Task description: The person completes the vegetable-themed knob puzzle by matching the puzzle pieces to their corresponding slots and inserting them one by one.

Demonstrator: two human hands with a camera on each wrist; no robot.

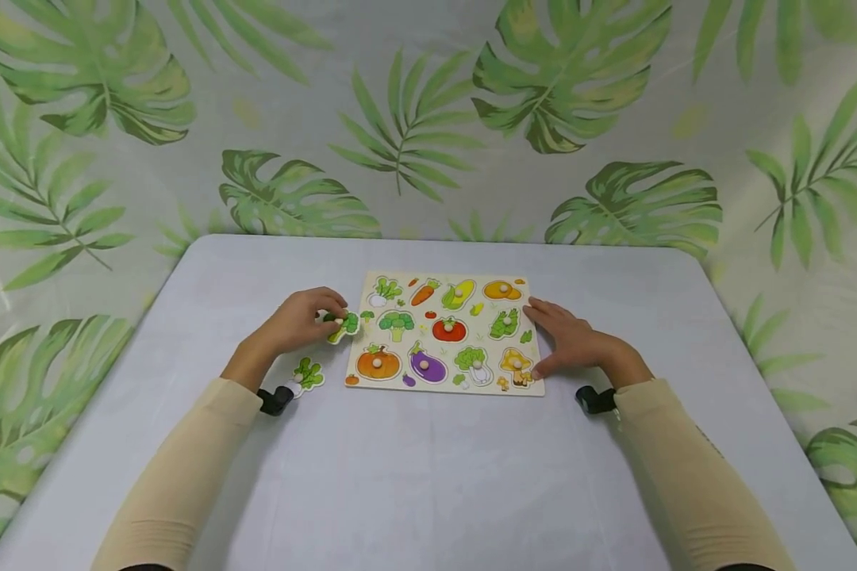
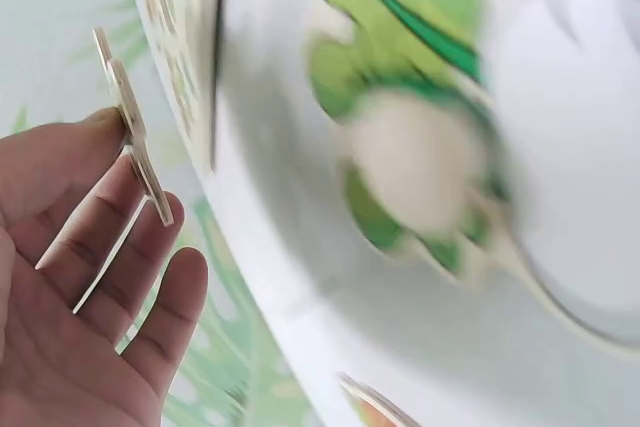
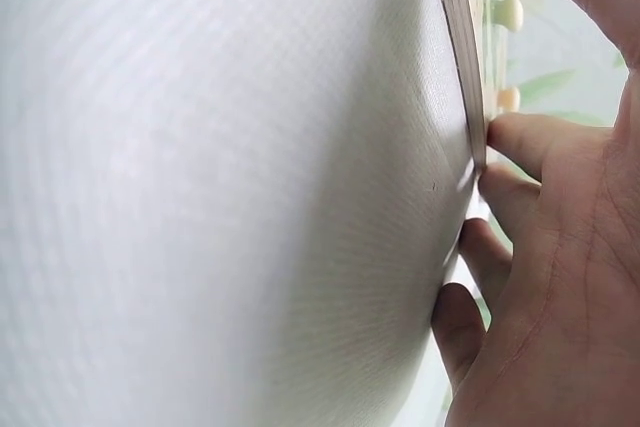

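My left hand [image 1: 301,319] pinches a broccoli puzzle piece [image 1: 344,327] near the left edge of a wooden vegetable peg puzzle board [image 1: 443,385]. In the left wrist view the piece [image 2: 145,162] appears edge-on between thumb and fingers. At the board's right edge, the fingers and thumb of my right hand [image 1: 567,337] are spread and touch it. The right wrist view shows those fingertips against the board's side [image 3: 460,47]. Knobbed pieces such as a tomato [image 1: 449,330], pumpkin [image 1: 378,365] and eggplant [image 1: 428,367] sit in the board; the broccoli and radish pictures show no knobs.
A loose radish piece [image 1: 307,377] lies on the white table [image 1: 428,476] beside my left wrist, partly hidden by the wrist camera [image 1: 276,400]. An orange-marked edge [image 2: 375,407] shows at the bottom of the left wrist view. A leaf-patterned cloth [image 1: 428,119] hangs behind.
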